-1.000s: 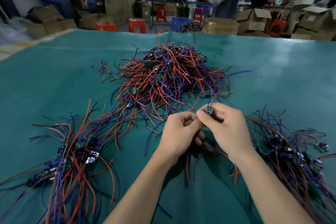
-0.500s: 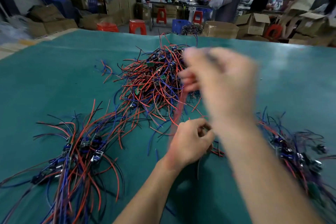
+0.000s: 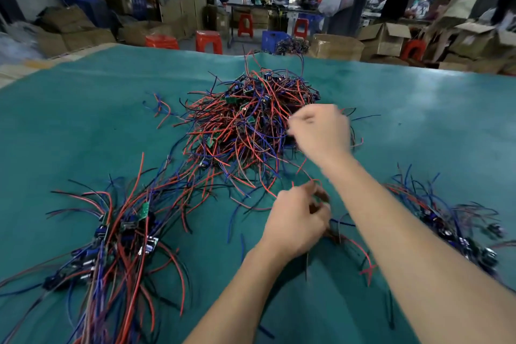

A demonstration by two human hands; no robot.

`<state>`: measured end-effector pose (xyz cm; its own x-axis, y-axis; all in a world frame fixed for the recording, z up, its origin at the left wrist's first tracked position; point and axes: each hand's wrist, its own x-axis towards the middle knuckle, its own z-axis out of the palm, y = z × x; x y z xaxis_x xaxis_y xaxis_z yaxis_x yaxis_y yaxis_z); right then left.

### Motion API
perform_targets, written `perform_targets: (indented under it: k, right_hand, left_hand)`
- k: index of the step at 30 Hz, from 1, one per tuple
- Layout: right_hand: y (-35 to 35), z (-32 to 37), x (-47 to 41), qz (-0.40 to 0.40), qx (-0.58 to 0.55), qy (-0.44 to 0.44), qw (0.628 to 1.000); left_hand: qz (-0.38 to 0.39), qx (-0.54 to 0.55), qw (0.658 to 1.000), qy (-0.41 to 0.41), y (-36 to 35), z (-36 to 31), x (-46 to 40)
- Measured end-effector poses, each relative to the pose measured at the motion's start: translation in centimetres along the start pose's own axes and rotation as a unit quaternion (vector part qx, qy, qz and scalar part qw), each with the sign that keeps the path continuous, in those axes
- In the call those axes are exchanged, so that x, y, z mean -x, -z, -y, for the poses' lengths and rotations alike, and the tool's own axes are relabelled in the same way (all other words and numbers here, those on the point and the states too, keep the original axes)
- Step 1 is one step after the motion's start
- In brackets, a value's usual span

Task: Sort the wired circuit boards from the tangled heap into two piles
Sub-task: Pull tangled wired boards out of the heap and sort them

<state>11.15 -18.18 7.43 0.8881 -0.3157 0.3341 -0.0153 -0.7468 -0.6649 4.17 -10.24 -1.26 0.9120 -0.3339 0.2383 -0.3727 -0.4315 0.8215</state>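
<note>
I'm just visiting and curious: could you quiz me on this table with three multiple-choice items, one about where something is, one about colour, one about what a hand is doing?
1. Where is the right hand?
A. at the big tangled heap
B. on the left pile
C. off the table

2. What colour is the table cover?
A. yellow
B. teal green
C. white

3. What is the left hand doing?
A. lying flat and open
B. pointing at a box
C. gripping wires in curled fingers

Answers: 1 A, it reaches the heap's right edge; 2 B, the whole cloth is teal; 3 C, its fingers curl round wires near the table.
</note>
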Motion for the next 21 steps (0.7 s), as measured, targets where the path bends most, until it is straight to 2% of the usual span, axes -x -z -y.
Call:
perform_targets:
  k: [1, 2, 5, 7, 15, 19, 21]
  right_hand:
    - [0.3, -2.1, -1.6, -0.033, 0.027, -0.048, 0.998]
    - [0.4, -4.0, -2.9, -0.033, 0.057, -0.083, 0.994]
    - [-0.1, -8.2, -5.1, 0.06, 0.108, -0.093, 0.988]
    - [-0.5, -9.3, -5.7, 0.086, 0.101, -0.091, 0.987]
    - [-0.2, -9.9, -5.7, 0.013, 0.068, -0.08, 0.994]
    - [2.0, -9.8, -5.0, -0.053, 0.023, -0.059, 0.997]
    - [3.2, -9.6, -4.8, -0.049, 0.007, -0.068, 0.996]
  left_hand:
    - [0.003, -0.002, 1.0, 0.0, -0.1, 0.1, -0.2]
    - [-0.002, -0.01, 1.0, -0.001, -0.3, 0.1, -0.4]
    - [-0.012, -0.017, 1.0, -0.009, -0.4, 0.1, -0.4]
    - [-0.009, -0.013, 1.0, -0.003, -0.5, 0.1, -0.4]
    - [-0.003, 0.002, 1.0, 0.017, -0.5, 0.2, -0.5]
    - [-0.001, 0.01, 1.0, 0.014, -0.5, 0.3, -0.5]
    - [0.0, 0.014, 1.0, 0.013, -0.5, 0.3, -0.5]
